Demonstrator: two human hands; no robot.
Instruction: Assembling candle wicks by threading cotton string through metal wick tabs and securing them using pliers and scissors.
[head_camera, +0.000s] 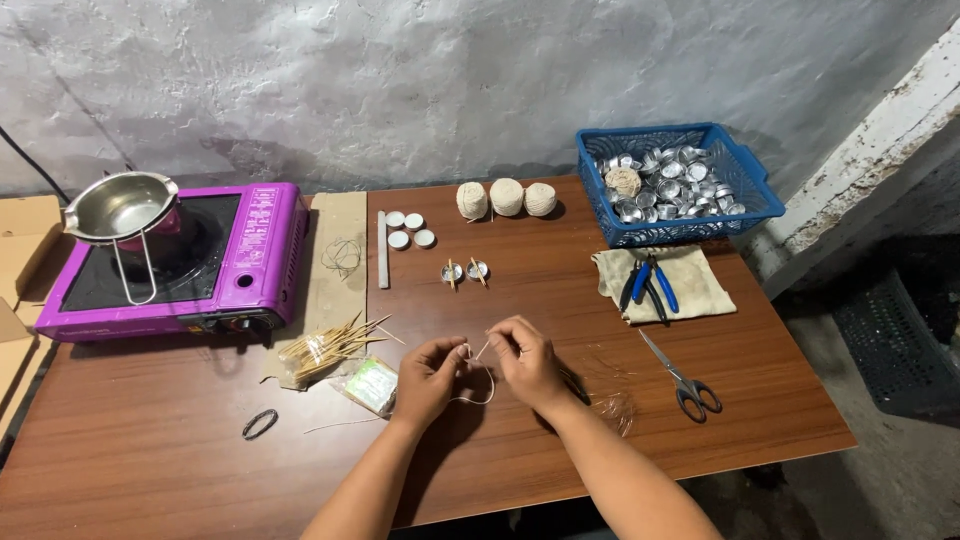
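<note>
Both forearms enter from the bottom edge over the wooden counter (150, 450). Left hand (430, 375) and right hand (525, 360) meet near the front middle, fingers of each pinched together on a length of pale string (478, 392), which loops down between them onto the counter. Just left of the left hand lie a small plastic packet (370, 384) and a bundle of thin wooden sticks (325, 348). Scissors (682, 378) lie to the right. A purple stove (180, 262) sits far left, a blue basket (680, 180) far right.
</note>
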